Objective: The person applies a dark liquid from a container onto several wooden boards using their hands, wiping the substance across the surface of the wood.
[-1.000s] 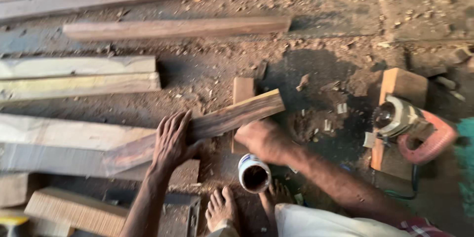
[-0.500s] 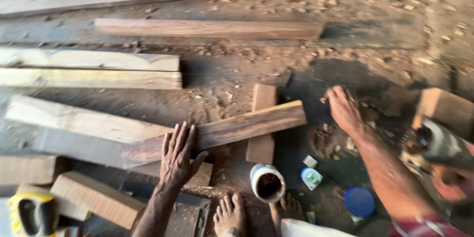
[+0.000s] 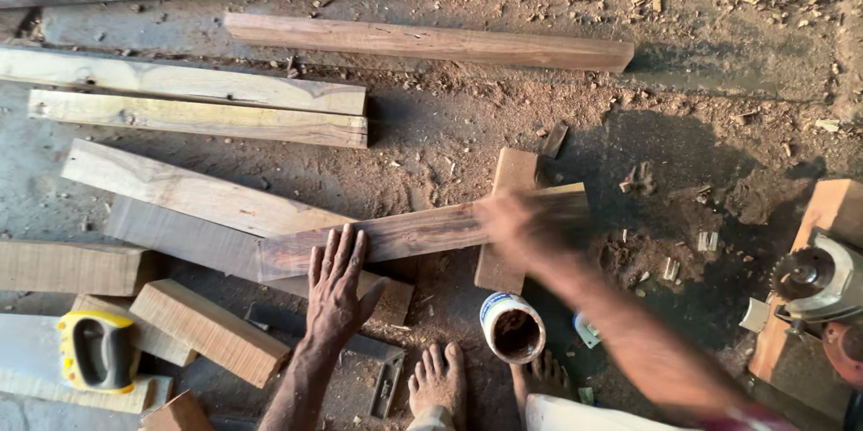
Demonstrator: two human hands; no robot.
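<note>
A dark wooden plank (image 3: 404, 235) lies across a short upright block (image 3: 509, 215) on the sawdust floor. My left hand (image 3: 336, 285) rests flat on the plank's near left part, fingers spread. My right hand (image 3: 511, 222) is blurred with motion over the plank's right part, fingers loose, holding nothing that I can see. An open white tin (image 3: 512, 327) with dark contents stands just in front of the plank, by my bare feet (image 3: 437, 379).
Several long planks (image 3: 193, 98) lie at the left and back. A yellow hand tool (image 3: 97, 350) sits at lower left on offcuts. A circular saw (image 3: 820, 280) rests on a block at right. A metal square (image 3: 388, 381) lies by my foot.
My right hand went out to the right toward the saw, then swung back left onto the plank. The left hand stayed on the plank. The view shifted right.
</note>
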